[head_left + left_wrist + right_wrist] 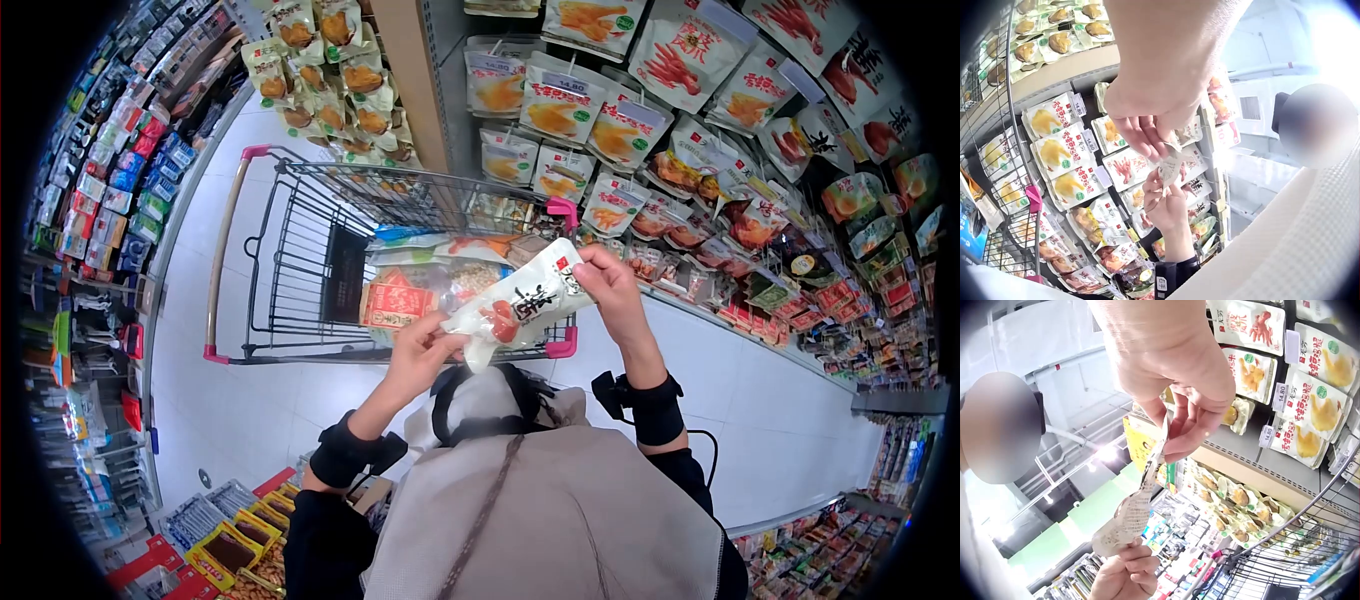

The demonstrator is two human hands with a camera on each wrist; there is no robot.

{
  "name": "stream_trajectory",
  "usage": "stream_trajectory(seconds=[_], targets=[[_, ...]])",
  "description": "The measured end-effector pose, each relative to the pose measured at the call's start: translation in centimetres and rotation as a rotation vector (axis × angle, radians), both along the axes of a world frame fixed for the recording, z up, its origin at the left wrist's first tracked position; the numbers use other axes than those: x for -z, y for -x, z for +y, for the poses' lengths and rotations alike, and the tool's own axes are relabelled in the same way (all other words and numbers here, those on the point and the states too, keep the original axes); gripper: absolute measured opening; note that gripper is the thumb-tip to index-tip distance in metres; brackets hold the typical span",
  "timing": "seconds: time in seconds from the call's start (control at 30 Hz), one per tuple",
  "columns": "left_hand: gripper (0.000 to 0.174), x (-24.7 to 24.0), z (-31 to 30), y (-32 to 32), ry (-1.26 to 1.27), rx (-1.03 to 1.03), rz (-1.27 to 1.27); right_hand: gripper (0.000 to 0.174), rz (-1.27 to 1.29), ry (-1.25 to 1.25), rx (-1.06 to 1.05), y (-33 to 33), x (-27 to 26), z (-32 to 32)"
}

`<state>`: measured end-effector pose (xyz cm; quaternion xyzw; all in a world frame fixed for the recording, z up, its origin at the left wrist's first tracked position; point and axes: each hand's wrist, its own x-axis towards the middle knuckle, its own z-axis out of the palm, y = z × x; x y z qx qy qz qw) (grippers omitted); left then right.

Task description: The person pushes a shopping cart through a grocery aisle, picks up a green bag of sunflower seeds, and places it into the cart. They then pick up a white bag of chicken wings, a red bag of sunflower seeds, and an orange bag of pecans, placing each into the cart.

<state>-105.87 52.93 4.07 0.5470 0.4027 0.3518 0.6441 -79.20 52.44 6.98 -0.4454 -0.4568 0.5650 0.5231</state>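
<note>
A white food packet (530,298) with black characters and a reddish picture is held between both hands, above the near side of the cart. The left hand (420,352) pinches its lower left end; the right hand (610,290) pinches its upper right corner. In the left wrist view the packet (1170,167) is seen nearly edge-on between the left hand (1144,125) and the right hand (1169,209). The right wrist view shows the packet (1132,515) hanging from the right hand (1179,387), with the left hand (1125,575) at its bottom end.
A wire shopping cart (300,270) with pink corners stands ahead, holding a red-and-cream package (398,303) and other bagged goods. Racks of hanging packets (560,100) line the front and right; shelves (110,190) run along the left. Yellow packages (225,550) lie low at the near left.
</note>
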Motion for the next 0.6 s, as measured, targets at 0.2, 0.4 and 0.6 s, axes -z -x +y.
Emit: stream_trajectory(seconds=[0.2, 0.4, 0.6], targets=[[0.006, 1.0, -0.7, 0.0, 0.014, -0.077, -0.013, 0.015, -0.001, 0.247, -0.149, -0.8, 0.8, -0.1], [0.008, 4.0, -2.4, 0.2, 0.180, -0.180, 0.060, 0.013, -0.115, 0.221, -0.199, -0.1, 3.8, 0.1], [0.019, 3.6, -3.8, 0.6, 0.265, -0.201, -0.024, 0.014, -0.021, 0.199, -0.246, 0.7, 4.9, -0.5]])
